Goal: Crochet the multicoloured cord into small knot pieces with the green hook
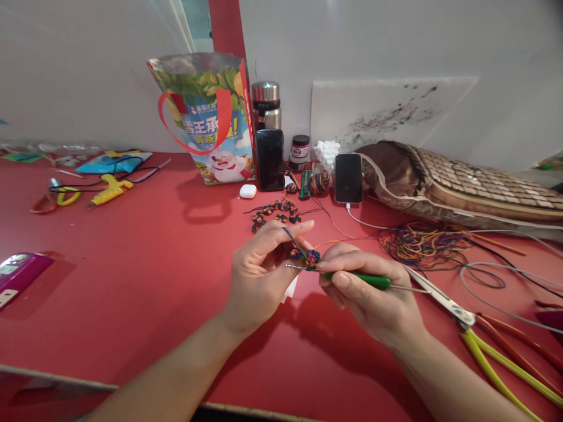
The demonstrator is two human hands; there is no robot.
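Note:
Between my fingers is a small multicoloured crochet piece (313, 257), pinched by my left hand (259, 269), with a dark strand of yarn running up over the index finger. My right hand (373, 293) is closed around the green handle of a crochet hook (372, 281). Its thin metal tip passes at the piece's lower edge and points left, near my left thumb. Behind my hands lie several finished-looking crochet pieces (276, 210) in the same colours. An orange strand of yarn (338, 240) trails off to the right of the piece.
Large scissors (464, 316) lie at the right, beside a loose yarn tangle (416, 240). Two phones (270, 161) stand at the back, near a yarn ball (320, 183), a jar (300, 152) and a carrier bag (206, 123). A yellow glue gun (109, 189) lies left.

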